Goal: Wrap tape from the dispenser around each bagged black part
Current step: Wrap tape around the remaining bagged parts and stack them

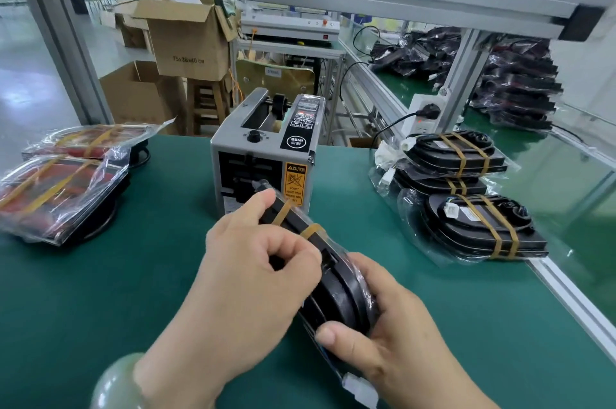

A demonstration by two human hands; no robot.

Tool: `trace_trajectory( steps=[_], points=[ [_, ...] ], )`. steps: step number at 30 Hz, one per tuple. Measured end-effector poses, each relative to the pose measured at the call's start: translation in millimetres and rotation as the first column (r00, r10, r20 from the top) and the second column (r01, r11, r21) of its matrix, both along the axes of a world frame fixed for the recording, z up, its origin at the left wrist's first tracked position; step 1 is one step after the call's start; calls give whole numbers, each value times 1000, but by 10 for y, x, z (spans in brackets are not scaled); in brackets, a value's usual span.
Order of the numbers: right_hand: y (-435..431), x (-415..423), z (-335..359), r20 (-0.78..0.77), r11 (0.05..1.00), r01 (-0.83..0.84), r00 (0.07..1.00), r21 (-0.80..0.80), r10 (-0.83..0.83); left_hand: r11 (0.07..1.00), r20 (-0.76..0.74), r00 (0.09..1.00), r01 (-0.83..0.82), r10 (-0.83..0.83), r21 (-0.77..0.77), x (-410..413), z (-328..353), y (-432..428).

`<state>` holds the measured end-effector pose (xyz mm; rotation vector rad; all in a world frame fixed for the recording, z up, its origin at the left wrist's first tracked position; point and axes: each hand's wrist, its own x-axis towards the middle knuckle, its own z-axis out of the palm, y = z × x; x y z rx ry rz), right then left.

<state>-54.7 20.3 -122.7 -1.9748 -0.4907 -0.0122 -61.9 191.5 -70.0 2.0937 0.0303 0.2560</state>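
**A:** Which step is this?

**B:** Pressing down an amber tape band (311, 230) on the black oval part in its clear plastic bag (336, 288). The left hand (246, 278) pinches it at the band and the right hand (393, 325) grips its near end. It's held on edge above the green mat (133, 275), in front of the grey box-shaped tape dispenser (263, 155).

**A:** Next?

**B:** Probably smooth the tape end, then set the part aside.

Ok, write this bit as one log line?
left hand: holds bagged black part | right hand: holds it | tape bands: two on | dispenser: behind

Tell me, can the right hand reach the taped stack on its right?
Probably yes, once it lets go: the right hand grips the bagged part, and bare mat lies toward the stack.
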Motion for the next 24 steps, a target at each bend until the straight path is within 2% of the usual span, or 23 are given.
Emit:
trace_trajectory(
  steps=[8, 15, 24],
  points=[
    [23, -59, -49, 12, 1000, 23, 1000, 9, -23, 992, -35, 999, 33, -29, 124, 57, 1, -2],
    [41, -65, -94, 86, 1000, -7, 996, -4, 8, 990, -57, 998, -1, 9, 143, 81, -27, -14],
    [48, -67, -161, 306, 1000, -19, 952, -16, 23, 995, -20, 1000, -21, 23, 101, 62, -56, -103]
  ],
)
